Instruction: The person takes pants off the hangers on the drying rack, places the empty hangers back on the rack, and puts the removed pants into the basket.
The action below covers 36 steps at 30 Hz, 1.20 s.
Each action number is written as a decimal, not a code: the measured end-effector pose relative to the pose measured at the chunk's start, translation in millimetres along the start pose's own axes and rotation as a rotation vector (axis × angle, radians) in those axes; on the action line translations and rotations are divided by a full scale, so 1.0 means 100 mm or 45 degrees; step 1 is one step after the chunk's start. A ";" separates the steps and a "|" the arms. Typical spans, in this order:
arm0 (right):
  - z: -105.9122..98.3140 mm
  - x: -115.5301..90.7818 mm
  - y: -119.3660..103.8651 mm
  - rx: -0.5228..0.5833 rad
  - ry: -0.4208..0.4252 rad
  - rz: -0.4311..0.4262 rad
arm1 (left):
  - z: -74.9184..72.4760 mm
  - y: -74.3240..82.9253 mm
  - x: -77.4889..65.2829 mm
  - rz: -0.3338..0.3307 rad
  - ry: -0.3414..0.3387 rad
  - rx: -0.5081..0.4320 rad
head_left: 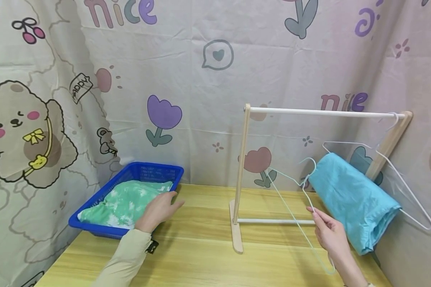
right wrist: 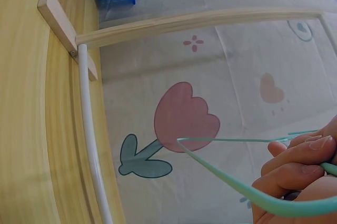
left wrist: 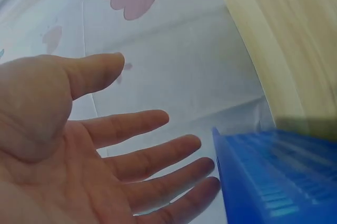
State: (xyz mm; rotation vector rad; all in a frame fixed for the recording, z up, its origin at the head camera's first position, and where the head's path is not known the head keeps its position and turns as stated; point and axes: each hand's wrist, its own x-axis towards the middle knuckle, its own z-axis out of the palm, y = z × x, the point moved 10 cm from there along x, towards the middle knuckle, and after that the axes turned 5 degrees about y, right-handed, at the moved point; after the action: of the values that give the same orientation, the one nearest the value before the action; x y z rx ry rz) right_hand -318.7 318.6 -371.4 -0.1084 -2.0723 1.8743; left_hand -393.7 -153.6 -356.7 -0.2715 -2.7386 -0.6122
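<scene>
My right hand [head_left: 329, 233] grips a thin mint-green clothes hanger [head_left: 293, 215] by its side, with the hook pointing up. In the right wrist view the curled fingers [right wrist: 295, 168] close round the hanger's wire [right wrist: 226, 179]. At the left, my left hand [head_left: 159, 211] is over the near right rim of a blue plastic basket [head_left: 104, 232]. Its fingers are spread and relaxed, holding nothing, as the left wrist view shows beside the basket wall [left wrist: 253, 182]. Inside the basket lies a bunched green-and-white cloth [head_left: 129, 201], partly hidden by that hand.
A wooden rack [head_left: 240, 167] with a white top rod [head_left: 309, 113] stands at the right. From the rod's far right hangs a white hanger [head_left: 413, 187] with a folded turquoise garment [head_left: 355, 199] over it. Printed curtains [head_left: 208, 99] enclose the wooden table [head_left: 201, 247].
</scene>
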 end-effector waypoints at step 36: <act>0.00 -0.02 -0.03 0.027 0.062 0.019 | 0.51 0.95 0.41 0.345 0.118 -0.586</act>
State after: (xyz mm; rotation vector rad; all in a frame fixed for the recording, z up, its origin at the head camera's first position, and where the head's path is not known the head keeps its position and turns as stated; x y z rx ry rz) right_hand -316.1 317.4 -368.7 -0.1634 -2.0241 1.8832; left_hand -421.5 -42.1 -349.5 -0.6875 -2.3831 -1.1352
